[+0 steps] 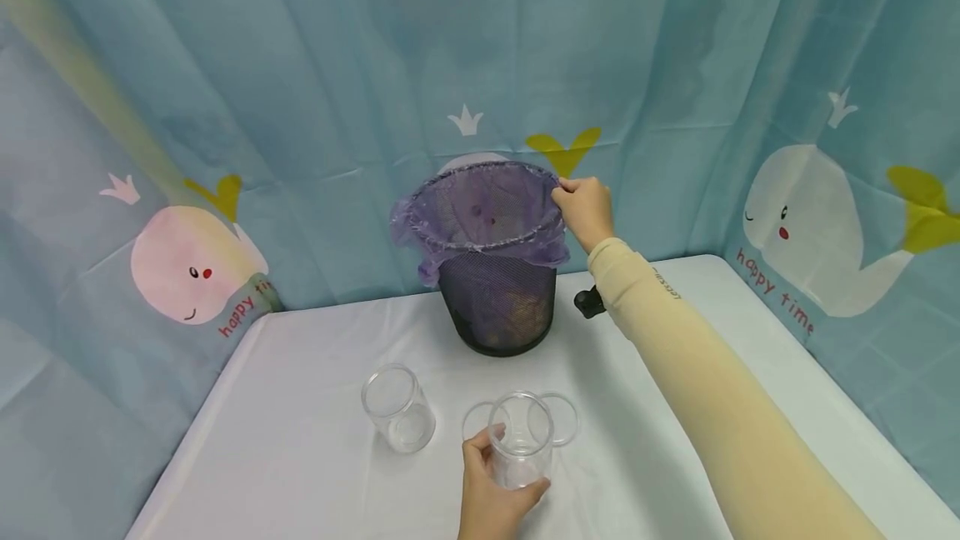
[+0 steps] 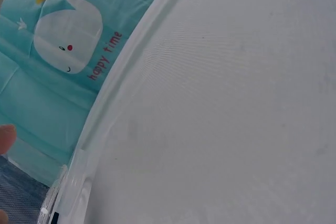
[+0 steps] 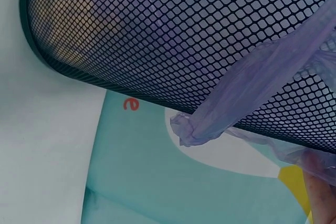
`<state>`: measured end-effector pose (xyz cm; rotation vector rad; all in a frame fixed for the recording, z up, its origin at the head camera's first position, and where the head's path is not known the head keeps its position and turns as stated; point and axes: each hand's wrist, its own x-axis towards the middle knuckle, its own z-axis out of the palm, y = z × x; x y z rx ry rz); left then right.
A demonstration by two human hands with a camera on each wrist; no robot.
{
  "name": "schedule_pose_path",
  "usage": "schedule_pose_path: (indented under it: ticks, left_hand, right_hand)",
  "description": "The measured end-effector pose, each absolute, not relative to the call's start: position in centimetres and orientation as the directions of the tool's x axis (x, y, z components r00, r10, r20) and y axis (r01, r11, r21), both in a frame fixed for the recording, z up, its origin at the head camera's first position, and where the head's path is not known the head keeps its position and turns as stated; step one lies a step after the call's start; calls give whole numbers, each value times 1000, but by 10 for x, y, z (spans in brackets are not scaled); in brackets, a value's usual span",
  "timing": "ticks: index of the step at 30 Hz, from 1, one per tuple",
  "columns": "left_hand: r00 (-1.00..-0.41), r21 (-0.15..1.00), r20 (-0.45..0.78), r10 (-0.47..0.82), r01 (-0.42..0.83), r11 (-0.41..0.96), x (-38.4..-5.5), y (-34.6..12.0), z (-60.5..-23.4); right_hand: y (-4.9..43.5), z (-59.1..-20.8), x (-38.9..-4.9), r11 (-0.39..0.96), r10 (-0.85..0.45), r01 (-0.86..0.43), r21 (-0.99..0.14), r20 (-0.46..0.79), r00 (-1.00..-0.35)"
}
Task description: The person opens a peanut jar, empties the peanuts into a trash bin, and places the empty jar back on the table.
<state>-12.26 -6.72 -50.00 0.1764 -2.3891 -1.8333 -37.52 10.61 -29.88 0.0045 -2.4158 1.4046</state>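
My left hand (image 1: 491, 492) holds a clear, open-topped plastic jar (image 1: 534, 467) near the front of the table, thumb on the near side and fingers at the left. In the left wrist view only a fingertip (image 2: 7, 138) and a sliver of clear plastic (image 2: 55, 195) show. At the back, my right hand (image 1: 587, 208) pinches the right rim of a black mesh wastebasket (image 1: 491, 298), over which a purple bin bag (image 1: 420, 227) is folded. In the right wrist view, a knotted-looking bag end (image 3: 210, 114) hangs along the mesh. Something yellowish shows through the basket's lower part.
A second clear jar (image 1: 405, 419) stands left of my left hand. Two clear rings or round lids, one at the right (image 1: 576, 423), lie behind the held jar. A small black object (image 1: 588, 302) sits beside my right sleeve. A printed curtain (image 1: 337, 107) hangs behind the white table (image 1: 300, 407).
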Motion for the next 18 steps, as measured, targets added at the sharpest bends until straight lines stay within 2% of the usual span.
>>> schedule_pose_path:
  ticks: [11, 18]
  left_hand:
    - [-986, 973, -6, -168, -45, 225, -128, -65, -504]
    - [-992, 966, -24, -126, -55, 252, -128, -65, -507]
  right_hand:
    - [108, -300, -376, 509, 170, -180, -842, 303, -938]
    - [105, -300, -377, 511, 175, -170, -843, 296, -939]
